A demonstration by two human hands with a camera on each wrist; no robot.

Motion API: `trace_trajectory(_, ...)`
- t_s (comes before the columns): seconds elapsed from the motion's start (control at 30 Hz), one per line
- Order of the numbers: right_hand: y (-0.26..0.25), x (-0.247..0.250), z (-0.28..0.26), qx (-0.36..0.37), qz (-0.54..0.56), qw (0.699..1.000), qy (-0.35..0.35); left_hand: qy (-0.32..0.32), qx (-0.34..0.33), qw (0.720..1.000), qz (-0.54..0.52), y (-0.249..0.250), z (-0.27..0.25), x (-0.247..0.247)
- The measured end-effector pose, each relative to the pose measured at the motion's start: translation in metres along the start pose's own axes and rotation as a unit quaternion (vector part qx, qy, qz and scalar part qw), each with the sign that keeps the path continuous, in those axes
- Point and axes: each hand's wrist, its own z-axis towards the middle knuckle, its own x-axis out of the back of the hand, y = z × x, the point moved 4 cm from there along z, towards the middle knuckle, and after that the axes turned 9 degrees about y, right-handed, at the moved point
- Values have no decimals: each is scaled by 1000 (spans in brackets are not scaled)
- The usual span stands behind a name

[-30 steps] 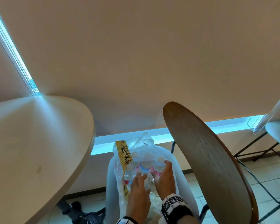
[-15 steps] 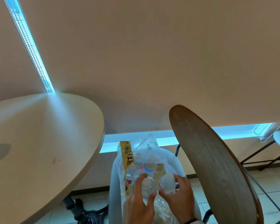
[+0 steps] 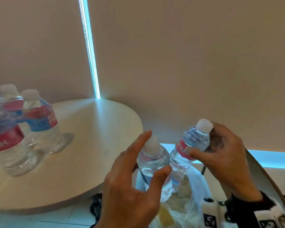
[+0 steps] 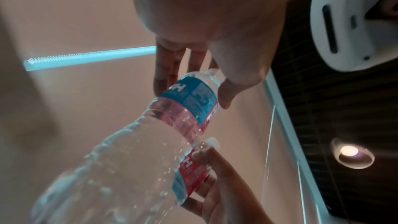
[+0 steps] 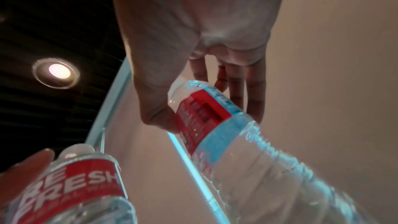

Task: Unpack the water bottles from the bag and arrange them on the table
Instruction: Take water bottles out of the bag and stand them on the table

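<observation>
Setting: beige roller blinds [image 3: 187,55] fill the background, with a bright blue-white slit of daylight [image 3: 89,46] between two panels and another strip low at the right. In the wrist views: dark slatted ceiling with round recessed lamps [image 5: 59,73].

Worktop [image 3: 92,145]: round, pale wood-tone, at left and centre.

Item 1, bottles on the worktop [image 3: 38,122]: a cluster at the far left edge, upright, touching one another, white caps, clear water, red-over-blue labels. White lettering is cut off and blurred; "SH" legible on the nearest.

Item 2, left bottle [image 3: 152,162]: held in the left hand [image 3: 130,186], thumb and fingers wrapped round the upper body, index finger stretched up beside the cap. From the right wrist view, the label reads "RE FRESH" in white on red.

Item 3, right bottle [image 3: 187,148]: held in the right hand [image 3: 220,155], fingers behind the neck, thumb across the red label, tilted with its cap to the right. "ESH" visible. It touches the left bottle.

Item 4, bag [image 3: 179,208]: clear plastic, crumpled, below both held bottles, just right of the worktop's edge. Contents not discernible.

Item 5, wristband [image 3: 247,214]: black with white marker blocks, on the right wrist.
</observation>
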Motion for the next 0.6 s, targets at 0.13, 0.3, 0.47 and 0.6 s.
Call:
trace_trajectory(0.13, -48, -40, 23, 52, 41, 997, -34, 38, -25, 999, 17, 13, 29, 49)
trace_trajectory(0.3, -95, -110, 31, 90, 63, 988, -107, 90, -27, 993, 75, 3, 55, 100)
trace_trajectory(0.47, -112, -188, 31, 111, 38, 982, -149, 126, -26, 973, 190, -16, 65, 132)
trace_trajectory(0.6, -116, -240, 28, 115, -3, 975, -188, 139, -22, 964, 226, -36, 72, 146)
